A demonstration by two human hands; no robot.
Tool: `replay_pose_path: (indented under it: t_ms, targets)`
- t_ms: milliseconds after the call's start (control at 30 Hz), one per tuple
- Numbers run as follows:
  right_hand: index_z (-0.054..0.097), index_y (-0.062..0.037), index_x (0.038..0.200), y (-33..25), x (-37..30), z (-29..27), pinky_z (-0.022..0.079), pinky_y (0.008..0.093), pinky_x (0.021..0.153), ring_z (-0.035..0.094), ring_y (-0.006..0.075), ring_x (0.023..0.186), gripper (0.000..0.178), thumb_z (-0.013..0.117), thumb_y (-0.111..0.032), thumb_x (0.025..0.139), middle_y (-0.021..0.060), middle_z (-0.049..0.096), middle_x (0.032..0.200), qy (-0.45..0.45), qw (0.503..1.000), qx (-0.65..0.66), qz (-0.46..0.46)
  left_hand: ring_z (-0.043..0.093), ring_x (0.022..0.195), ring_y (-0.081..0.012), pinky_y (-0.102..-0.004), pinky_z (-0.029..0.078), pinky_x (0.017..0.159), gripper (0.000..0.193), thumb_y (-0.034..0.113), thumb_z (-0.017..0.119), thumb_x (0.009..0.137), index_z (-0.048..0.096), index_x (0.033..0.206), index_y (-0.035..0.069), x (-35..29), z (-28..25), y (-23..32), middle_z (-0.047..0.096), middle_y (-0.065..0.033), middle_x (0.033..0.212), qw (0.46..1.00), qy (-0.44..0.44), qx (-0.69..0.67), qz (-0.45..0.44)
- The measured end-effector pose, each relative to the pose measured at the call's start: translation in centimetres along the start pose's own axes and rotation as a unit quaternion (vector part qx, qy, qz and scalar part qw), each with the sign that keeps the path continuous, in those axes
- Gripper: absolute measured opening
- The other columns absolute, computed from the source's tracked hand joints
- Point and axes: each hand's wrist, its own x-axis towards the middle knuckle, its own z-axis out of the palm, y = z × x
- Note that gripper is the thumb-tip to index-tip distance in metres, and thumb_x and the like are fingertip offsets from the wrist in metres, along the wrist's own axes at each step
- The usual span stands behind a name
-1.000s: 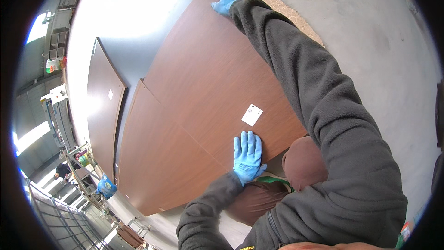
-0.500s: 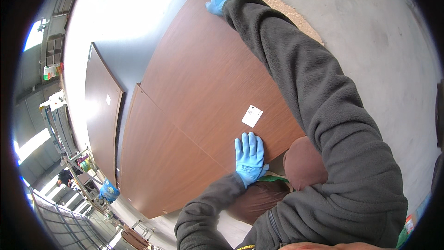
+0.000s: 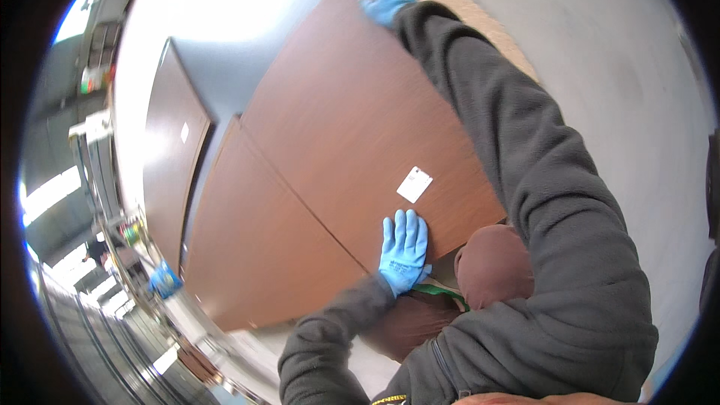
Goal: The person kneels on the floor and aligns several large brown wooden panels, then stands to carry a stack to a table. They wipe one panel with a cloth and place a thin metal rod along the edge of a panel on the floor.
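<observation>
The left hand [image 3: 403,249], in a blue glove, lies flat on the near end of the upper brown panel [image 3: 360,127], fingers straight and only slightly spread, palm pressed down; it grips nothing. That flat press probably steadies the panel at its near edge. The right hand [image 3: 385,1], also gloved in blue, is at the far end of the same panel, at the end of a fully stretched grey sleeve [image 3: 525,172]. It seems to curl over the far edge, but it is small and partly hidden by the sleeve, so I cannot tell whether it grips the edge or merely rests there. One hand at each end suggests the panel is being held along its whole length to keep it from sliding or tipping.

The panel lies between the two hands, its near edge beneath the left palm. A white label [image 3: 414,184] is stuck to the panel just beyond the left fingertips, not touched by them. A second panel [image 3: 255,247] of the same brown lies against the first panel's left side, a thin dark seam between them. Left of that, apart from both, a darker board [image 3: 169,157] stands across a grey gap. At the panel's near corner, right of the left hand, a brown-clad knee [image 3: 491,262] comes close to the edge, perhaps bracing it. A green strap [image 3: 439,294] shows just below the left hand.
</observation>
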Motion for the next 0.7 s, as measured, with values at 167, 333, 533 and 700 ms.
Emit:
replay_pose_path:
  t_ms: [167, 333, 533, 700]
  targets:
    - [0.046, -0.0088, 0.158, 0.9, 0.8, 1.3, 0.035, 0.0424, 0.123, 0.049, 0.0368, 0.146, 0.066, 0.053, -0.046, 0.105, 0.0213, 0.052, 0.157, 0.053, 0.994, -0.065, -0.063, 0.025, 0.154, -0.0532, -0.0631, 0.020, 0.125, 0.105, 0.040, 0.083, 0.073, 0.038, 0.157, -0.003, -0.9, -0.6, -2.5, 0.028, -0.0332, 0.165, 0.985, 0.121, -0.123, 0.001]
    - [0.044, -0.0178, 0.161, -0.6, -0.6, 1.6, 0.020, 0.0455, 0.130, 0.030, 0.0283, 0.158, 0.067, 0.051, -0.052, 0.103, 0.0147, 0.035, 0.170, 0.205, 0.884, -0.367, -0.203, 0.021, 0.156, -0.0508, -0.0615, 0.018, 0.126, 0.102, 0.050, 0.074, 0.088, 0.029, 0.163, -0.001, -6.3, 0.7, -9.3, 0.021, -0.0316, 0.169, 0.871, 0.381, -0.025, -0.310]
    - [0.036, -0.0204, 0.165, -4.0, -7.0, 3.1, 0.014, 0.0602, 0.129, 0.012, 0.0314, 0.163, 0.082, 0.046, -0.070, 0.100, 0.0133, 0.018, 0.176, 0.028, 0.901, -0.395, -0.180, 0.001, 0.162, -0.0445, -0.0573, -0.005, 0.128, 0.118, 0.068, 0.065, 0.087, 0.014, 0.167, -0.002, -5.0, 2.0, -11.4, 0.010, -0.0294, 0.173, 0.886, 0.230, -0.067, -0.397]
    - [0.032, -0.0134, 0.166, -4.4, -8.0, 1.9, 0.013, 0.0539, 0.131, 0.012, 0.0327, 0.163, 0.096, 0.051, -0.075, 0.095, 0.0158, 0.018, 0.176, 0.056, 0.926, -0.352, -0.120, 0.002, 0.162, -0.0455, -0.0588, -0.003, 0.128, 0.120, 0.072, 0.062, 0.087, 0.012, 0.166, -0.004, -3.0, 1.7, -11.6, 0.010, -0.0298, 0.173, 0.893, 0.220, -0.031, -0.392]
